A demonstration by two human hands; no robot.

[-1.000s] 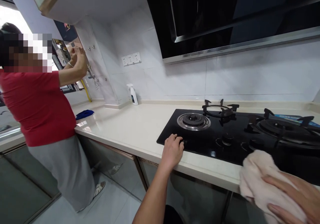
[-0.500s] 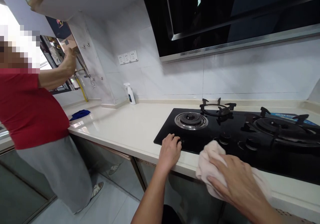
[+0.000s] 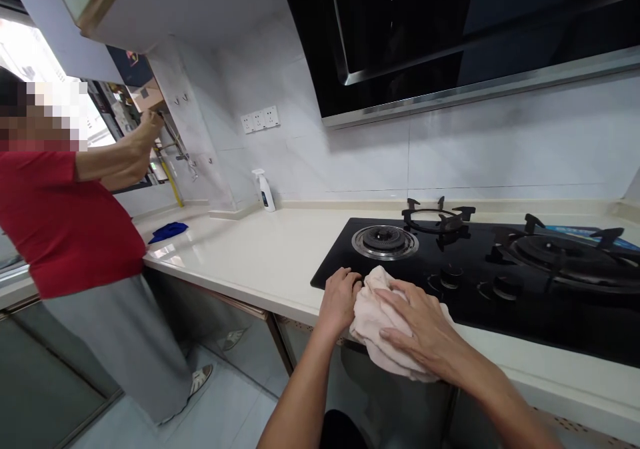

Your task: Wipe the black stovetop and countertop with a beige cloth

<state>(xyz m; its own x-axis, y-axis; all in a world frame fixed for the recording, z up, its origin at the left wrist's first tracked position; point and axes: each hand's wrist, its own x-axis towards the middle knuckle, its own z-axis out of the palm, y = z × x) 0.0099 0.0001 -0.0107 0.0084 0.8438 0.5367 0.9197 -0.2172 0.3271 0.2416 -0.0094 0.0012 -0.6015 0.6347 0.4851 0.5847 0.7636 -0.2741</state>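
Observation:
My right hand (image 3: pixel 423 322) presses on a bunched, pale pink cloth (image 3: pixel 377 335), its fingers spread over the top and the thumb along the near side. Cloth and hand lie across the front edge of the black gas stove (image 3: pixel 333 262), with folds hanging over the counter's edge. Close on the left, my left hand (image 3: pixel 340 302) rests on the stove's front left corner, fingers slightly bent and nothing visible in them. The cloth nearly touches its fingers. Behind both hands sits the bare left burner (image 3: pixel 385 240), without a pan support.
A black pan support (image 3: pixel 433 221) stands at the stove's back, and another burner (image 3: pixel 555 252) lies right, beyond two knobs (image 3: pixel 505 287). A spray bottle (image 3: pixel 267 194) is by the wall. At left, a person in red (image 3: pixel 80 229) reaches up near a blue cloth (image 3: pixel 169 231).
My right hand has slid the cloth left along the front edge, up to my left hand. The left hand stays in place. The other person's second arm now shows.

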